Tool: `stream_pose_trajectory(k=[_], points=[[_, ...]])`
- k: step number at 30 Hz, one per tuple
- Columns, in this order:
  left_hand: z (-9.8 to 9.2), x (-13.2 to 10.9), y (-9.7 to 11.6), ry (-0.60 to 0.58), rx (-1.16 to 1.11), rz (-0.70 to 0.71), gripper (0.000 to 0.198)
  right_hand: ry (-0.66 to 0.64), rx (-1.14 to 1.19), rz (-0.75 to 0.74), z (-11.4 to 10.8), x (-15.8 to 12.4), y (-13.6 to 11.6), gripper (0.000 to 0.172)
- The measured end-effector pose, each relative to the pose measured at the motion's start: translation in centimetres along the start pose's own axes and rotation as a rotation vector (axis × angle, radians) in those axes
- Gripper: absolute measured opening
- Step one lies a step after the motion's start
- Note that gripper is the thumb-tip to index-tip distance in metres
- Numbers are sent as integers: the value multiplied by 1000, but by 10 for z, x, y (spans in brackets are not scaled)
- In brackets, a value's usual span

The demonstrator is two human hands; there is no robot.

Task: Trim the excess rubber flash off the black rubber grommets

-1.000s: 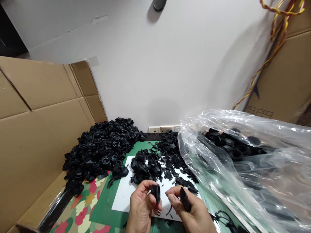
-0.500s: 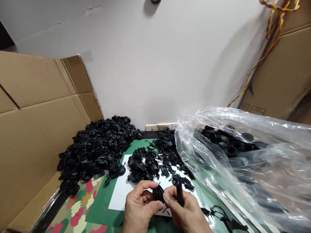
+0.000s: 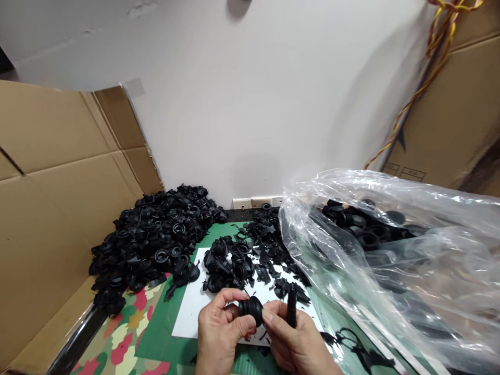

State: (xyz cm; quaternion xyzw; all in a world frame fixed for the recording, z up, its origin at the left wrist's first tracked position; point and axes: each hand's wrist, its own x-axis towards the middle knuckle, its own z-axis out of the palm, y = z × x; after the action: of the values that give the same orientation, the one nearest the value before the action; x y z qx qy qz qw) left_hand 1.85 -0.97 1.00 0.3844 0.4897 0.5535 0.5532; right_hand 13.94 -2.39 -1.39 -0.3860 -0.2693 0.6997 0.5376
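At the far left a cardboard box (image 3: 47,208) stands beside a heap of black rubber parts (image 3: 156,245) on the tabletop (image 3: 162,338). Near centre, over a white sheet (image 3: 189,315), the left hand (image 3: 219,336) has its grip clenched on a ribbed rubber bellows (image 3: 251,308). The right hand (image 3: 299,346) thumbs that bellows, its grip clasping a black tool (image 3: 291,304) upright. A clear plastic bag (image 3: 390,276) of parts lies to the right.

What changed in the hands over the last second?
The right hand moved left and its thumb met the ribbed rubber part that the left hand holds; a second ago they were apart. The black tool in it swung upright. The parts pile and plastic bag stayed put.
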Motion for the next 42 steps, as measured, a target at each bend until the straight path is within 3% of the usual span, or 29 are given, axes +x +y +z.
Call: stream_pose_trajectory(k=[4,8,12,15,19,23,29,38,42], points=[[2,1,2,33,45,59,18,54,-103,-74,-1,5,4,43],[-2,4,3,-23,178,89,14,170,-271,-192,-4,5,3,43],[-5,4,6,-7,280,143,17,344,-413,-292,-11,-8,-14,41],[-5,3,7,-23,318,143,15,397,-467,-356,-16,-20,-30,45],[-5,2,4,-59,343,141,11,354,-516,-478,-22,-28,-36,50],[-5,1,5,-72,370,155,9,285,-319,-298,-23,-27,-31,60],[-2,-2,7,-58,383,169,13,226,-38,-205,-13,-28,-31,47],[-3,-4,3,-124,414,203,10,270,-183,-528,-21,-20,-19,21],[-2,-3,2,-121,417,190,11,264,-196,-507,-19,-19,-14,15]])
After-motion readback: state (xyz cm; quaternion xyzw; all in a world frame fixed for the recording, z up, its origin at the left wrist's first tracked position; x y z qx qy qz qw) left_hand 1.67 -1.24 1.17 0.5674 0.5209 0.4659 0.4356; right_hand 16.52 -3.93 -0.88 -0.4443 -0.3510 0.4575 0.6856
